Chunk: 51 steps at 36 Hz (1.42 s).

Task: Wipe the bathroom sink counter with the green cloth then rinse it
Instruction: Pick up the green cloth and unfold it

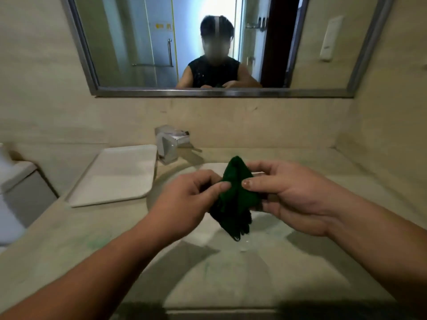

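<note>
A wide mirror (138,42) hangs above the counter (69,239), where a white tray (115,174) lies left of the sink (265,229) and tap (168,144). Over the basin, the left hand (184,204) and right hand (293,197) each pinch the bunched cloth (233,199) between them.

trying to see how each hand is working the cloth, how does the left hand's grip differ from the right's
The left hand is curled, its back to the camera, pinching the green cloth at thumb and fingertip. The right hand is flatter and more open, palm side in view, fingers behind the cloth and thumb on its front. Both hold the cloth up over the sink, not on the counter.
</note>
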Each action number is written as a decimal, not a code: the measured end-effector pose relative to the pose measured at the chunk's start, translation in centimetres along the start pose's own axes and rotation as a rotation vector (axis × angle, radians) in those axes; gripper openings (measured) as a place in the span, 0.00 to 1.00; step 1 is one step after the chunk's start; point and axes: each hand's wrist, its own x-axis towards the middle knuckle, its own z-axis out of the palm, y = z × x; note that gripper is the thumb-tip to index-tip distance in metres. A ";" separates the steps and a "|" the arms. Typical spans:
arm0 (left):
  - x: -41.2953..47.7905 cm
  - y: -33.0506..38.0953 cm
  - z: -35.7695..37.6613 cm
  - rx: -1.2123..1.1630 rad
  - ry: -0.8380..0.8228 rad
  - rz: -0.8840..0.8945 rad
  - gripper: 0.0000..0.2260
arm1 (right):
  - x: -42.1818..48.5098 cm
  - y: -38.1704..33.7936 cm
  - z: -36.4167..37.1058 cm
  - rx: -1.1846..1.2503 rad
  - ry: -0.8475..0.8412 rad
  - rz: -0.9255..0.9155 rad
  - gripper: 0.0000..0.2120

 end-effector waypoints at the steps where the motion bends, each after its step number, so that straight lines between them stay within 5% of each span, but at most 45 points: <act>1: -0.8 0.5 -0.1 -0.015 -0.012 -0.008 0.10 | -1.3 0.1 -0.2 -0.016 0.003 -0.006 0.15; 8: -4.1 5.2 -0.7 -0.029 -0.114 -0.061 0.18 | -8.5 -1.5 -2.4 -0.433 0.163 -0.007 0.11; 13: -4.3 8.5 0.3 -0.140 -0.199 -0.095 0.17 | -11.8 -3.2 -2.7 -0.930 0.394 -0.251 0.05; 17: -3.9 10.7 2.1 -0.157 -0.218 -0.111 0.16 | -14.3 -3.8 0.0 -0.950 0.226 -0.246 0.23; 20: -3.7 11.9 3.6 -0.134 -0.226 -0.095 0.15 | -14.6 -3.1 0.8 -1.185 0.296 -0.255 0.19; 30: -2.2 12.4 5.8 -0.158 -0.289 -0.095 0.24 | -16.0 -2.9 -4.6 -0.606 0.349 -0.200 0.08; 33: -1.9 12.9 6.3 -0.202 -0.456 -0.129 0.26 | -16.8 -3.0 -5.9 -0.606 0.369 -0.168 0.08; 37: -1.7 13.8 7.9 0.120 -0.581 -0.062 0.32 | -18.2 -4.5 -6.3 -0.873 0.431 -0.159 0.15; 44: -2.0 14.3 12.4 0.303 -0.616 0.129 0.08 | -19.7 -7.2 -5.7 -1.216 0.445 -0.192 0.17; 51: -0.8 13.1 12.7 0.049 -0.618 0.057 0.06 | -22.0 -8.1 -9.5 -0.952 0.405 -0.057 0.17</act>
